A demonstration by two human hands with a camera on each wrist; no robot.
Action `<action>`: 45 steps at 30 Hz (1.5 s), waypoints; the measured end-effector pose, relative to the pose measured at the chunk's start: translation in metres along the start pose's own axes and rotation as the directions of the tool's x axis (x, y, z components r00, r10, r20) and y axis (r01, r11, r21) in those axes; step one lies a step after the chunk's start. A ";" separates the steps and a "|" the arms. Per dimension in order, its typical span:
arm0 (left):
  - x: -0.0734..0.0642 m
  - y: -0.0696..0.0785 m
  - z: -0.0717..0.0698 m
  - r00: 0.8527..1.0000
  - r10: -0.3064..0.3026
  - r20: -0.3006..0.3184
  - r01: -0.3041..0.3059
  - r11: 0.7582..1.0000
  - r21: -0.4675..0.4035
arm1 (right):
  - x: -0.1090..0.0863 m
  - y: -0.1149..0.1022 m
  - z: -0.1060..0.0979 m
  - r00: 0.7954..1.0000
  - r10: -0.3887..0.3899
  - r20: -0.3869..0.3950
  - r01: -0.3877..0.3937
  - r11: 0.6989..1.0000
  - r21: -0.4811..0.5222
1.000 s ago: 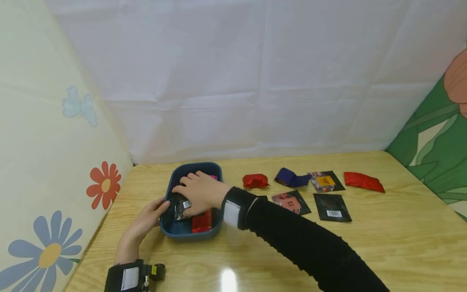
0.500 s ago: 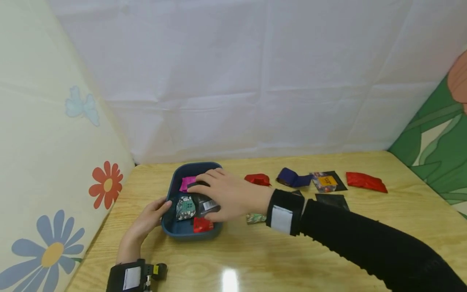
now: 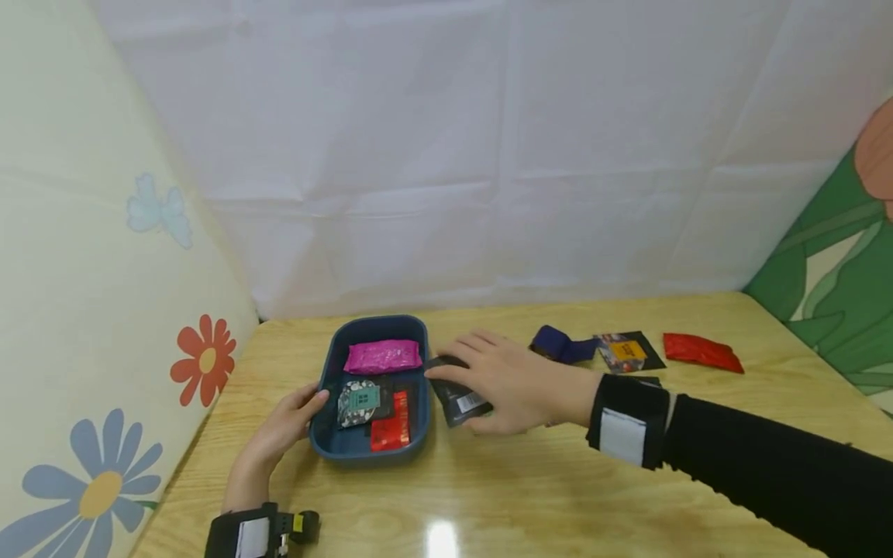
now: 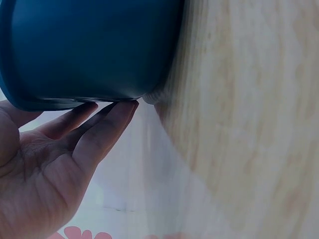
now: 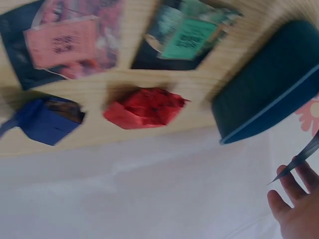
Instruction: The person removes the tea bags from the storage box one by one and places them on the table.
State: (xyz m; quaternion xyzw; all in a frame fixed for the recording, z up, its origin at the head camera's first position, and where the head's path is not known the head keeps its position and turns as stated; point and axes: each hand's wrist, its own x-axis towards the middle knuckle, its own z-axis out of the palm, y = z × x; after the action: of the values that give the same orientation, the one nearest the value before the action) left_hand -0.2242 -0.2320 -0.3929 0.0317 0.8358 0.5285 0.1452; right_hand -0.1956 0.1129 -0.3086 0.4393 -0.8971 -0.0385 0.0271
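A blue plastic bin point(image 3: 346, 444) stands on the table at the left in the head view. My left hand point(image 3: 279, 428) grips its left wall, thumb at the rim and fingers against the outside point(image 4: 79, 144). Inside lie a shiny pink packet point(image 3: 383, 356), a patterned sachet with a green label point(image 3: 360, 401) and a red packet point(image 3: 392, 425). Just right of the bin, my right hand point(image 3: 519, 385) pinches a black sachet point(image 3: 456, 398) with a white barcode label. The right wrist view shows that sachet's thin edge point(image 5: 305, 151) at the fingertips.
Beyond the right hand lie a purple-blue packet point(image 3: 560, 344), a sachet with an orange label point(image 3: 628, 351) and a red packet point(image 3: 701, 352). The right wrist view shows a crumpled red packet point(image 5: 146, 108), a pink-labelled sachet point(image 5: 65, 42) and a green-labelled sachet point(image 5: 185, 39). A white cloth point(image 3: 488, 155) hangs behind.
My right hand has lifted the black sachet out of the bin and moved right, past the rim. The packets inside the bin now show fully. The left hand keeps its place.
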 end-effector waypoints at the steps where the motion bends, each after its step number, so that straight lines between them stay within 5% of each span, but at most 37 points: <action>1: 0.000 0.000 0.000 1.000 0.000 0.000 0.000 1.000 -0.002 | -0.003 0.001 0.001 1.000 0.003 0.001 -0.003 1.000 0.002; 26: 0.000 0.000 -0.002 1.000 -0.031 0.002 0.031 0.999 -0.005 | -0.106 0.051 0.038 0.983 0.184 0.001 -0.184 0.983 0.004; 45: -0.001 0.000 0.000 1.000 -0.026 0.001 0.026 1.000 -0.001 | -0.181 0.090 0.041 0.930 0.362 -0.063 -0.361 0.932 0.027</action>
State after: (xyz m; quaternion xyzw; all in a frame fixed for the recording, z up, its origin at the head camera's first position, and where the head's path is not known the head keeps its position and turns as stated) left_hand -0.2229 -0.2325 -0.3923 0.0212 0.8359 0.5268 0.1524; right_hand -0.1590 0.3123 -0.3433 0.2679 -0.9615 -0.0114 0.0603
